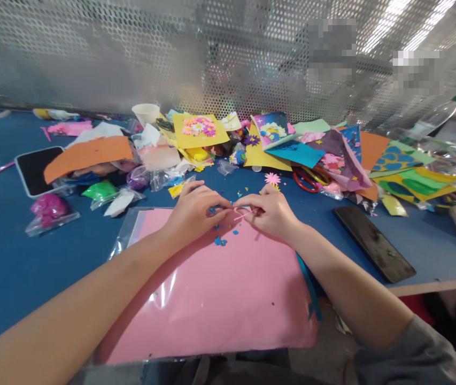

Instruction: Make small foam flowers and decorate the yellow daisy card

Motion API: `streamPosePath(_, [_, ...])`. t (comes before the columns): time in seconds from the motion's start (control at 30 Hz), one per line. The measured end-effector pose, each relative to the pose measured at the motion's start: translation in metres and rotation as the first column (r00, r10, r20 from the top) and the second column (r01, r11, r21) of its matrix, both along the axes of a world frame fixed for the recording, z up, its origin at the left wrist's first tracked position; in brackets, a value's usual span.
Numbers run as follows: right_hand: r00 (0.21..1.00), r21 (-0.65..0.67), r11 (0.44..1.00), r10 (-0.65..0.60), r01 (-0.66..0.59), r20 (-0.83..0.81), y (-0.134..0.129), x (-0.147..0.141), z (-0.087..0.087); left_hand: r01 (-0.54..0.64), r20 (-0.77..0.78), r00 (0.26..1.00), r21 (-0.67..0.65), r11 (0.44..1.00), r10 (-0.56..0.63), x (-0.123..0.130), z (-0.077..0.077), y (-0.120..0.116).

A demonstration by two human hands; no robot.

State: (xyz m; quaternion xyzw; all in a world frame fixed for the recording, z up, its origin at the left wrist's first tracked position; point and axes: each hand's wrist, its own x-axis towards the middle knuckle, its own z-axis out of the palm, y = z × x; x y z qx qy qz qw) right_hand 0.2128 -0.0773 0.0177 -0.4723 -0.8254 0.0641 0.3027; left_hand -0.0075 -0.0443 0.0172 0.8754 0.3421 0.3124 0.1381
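On the blue table lies a pink sheet in a clear plastic sleeve [219, 299]. Over its far edge my left hand [195, 211] is closed in a pinch; whatever is between its fingertips is too small to make out. Facing it, my right hand [273, 214] is closed round a thin pink stick [244, 215], whose tip points left. The fingertips of both hands nearly meet. Small blue clay pieces [220, 241] are scattered on the sleeve just below them. A pink paper-like flower [272, 179] lies beyond my right hand.
Bags of magenta clay [49, 209] and green clay [100, 190] sit at the left, near a phone [35, 171]. A dark phone [374, 243] lies right. Behind are decorated yellow cards [201, 131], red-handled scissors [306, 180] and a perforated metal panel [131, 59].
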Motion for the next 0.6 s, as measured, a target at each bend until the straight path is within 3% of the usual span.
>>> streamPosePath(0.33, [1.0,-0.01,1.0,0.018,-0.018,-0.014,-0.004,-0.005,0.002,0.065,0.13,0.991,-0.176,0.982,-0.042,0.004,0.0,0.001])
streamPosePath(0.47, [1.0,-0.03,0.999,-0.015,0.015,0.013,-0.004,0.0,0.003,0.051,0.101,0.994,-0.136,0.989,-0.038,0.003,-0.001,0.002])
streamPosePath(0.6, [0.992,-0.163,0.983,0.097,-0.083,0.078,-0.007,0.006,0.004,-0.011,0.08,0.997,-0.113,0.994,0.021,0.001,0.004,0.002])
